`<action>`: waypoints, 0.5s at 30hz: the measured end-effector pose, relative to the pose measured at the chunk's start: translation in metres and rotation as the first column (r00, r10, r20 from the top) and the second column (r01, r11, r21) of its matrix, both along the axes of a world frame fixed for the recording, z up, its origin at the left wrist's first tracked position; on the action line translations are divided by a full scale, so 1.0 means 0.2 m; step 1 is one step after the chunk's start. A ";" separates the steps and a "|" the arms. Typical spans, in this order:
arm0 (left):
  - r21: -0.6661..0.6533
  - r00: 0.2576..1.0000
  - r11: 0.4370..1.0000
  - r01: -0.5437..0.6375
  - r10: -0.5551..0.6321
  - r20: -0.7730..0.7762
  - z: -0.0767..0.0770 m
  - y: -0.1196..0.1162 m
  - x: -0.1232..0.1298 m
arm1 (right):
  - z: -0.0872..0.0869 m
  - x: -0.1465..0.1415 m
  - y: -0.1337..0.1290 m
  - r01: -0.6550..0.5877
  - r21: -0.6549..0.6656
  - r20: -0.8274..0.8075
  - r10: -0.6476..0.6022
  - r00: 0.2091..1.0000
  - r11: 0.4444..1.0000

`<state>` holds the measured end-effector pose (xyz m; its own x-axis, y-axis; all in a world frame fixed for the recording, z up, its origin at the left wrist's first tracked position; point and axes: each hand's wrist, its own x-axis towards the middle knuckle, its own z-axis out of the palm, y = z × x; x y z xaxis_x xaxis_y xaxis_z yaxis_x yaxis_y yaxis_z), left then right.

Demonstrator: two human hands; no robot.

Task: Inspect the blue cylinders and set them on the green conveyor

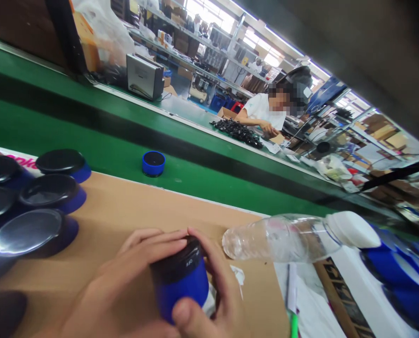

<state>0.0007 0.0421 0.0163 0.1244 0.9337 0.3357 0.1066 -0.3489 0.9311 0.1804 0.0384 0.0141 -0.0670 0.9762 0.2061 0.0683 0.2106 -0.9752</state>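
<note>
A small blue cylindrical speaker point(181, 286) with a black end marked "OFF" is held tilted between my two hands, low in the middle of the view. My right hand point(223, 286) wraps round its right side, thumb across the front and fingers behind. From the left, my left hand point(121, 277) closes on it, fingertips lying over the black end. A whitish scrap shows beside the speaker inside my right hand; its kind is unclear. To the left stand several similar black-topped blue speakers point(50, 192), the nearest blurred.
A clear plastic bottle point(283, 237) with a white cap lies on the brown board point(132, 192). One speaker point(153, 163) sits on the green conveyor belt point(107, 145). More blue pieces point(399, 267) are at right. Across the belt, a person point(262, 112) works by a black pile point(237, 133).
</note>
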 end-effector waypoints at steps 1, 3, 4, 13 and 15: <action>0.008 0.999 1.000 0.010 -0.010 -0.034 -0.01 0.00 0.00 | 0.00 -0.02 -0.01 0.019 -0.099 -0.095 -0.029 0.995 0.995; -0.061 0.999 0.998 0.006 -0.008 -0.040 -0.04 -0.01 0.00 | -0.02 -0.06 0.00 -0.064 -0.247 -0.318 -0.018 0.948 0.967; -0.105 1.000 0.994 -0.009 0.006 -0.024 -0.04 -0.01 0.01 | -0.04 -0.07 0.00 -0.150 -0.271 -0.426 0.021 0.904 0.951; 0.123 0.963 0.985 -0.121 0.147 -0.227 -0.04 -0.01 0.03 | -0.07 -0.09 0.00 -0.203 -0.306 -0.485 0.031 0.874 0.930; 0.101 0.965 0.989 -0.103 0.124 -0.232 -0.06 -0.01 0.00 | -0.03 -0.12 -0.03 -0.111 -0.309 -0.399 -0.023 0.917 0.945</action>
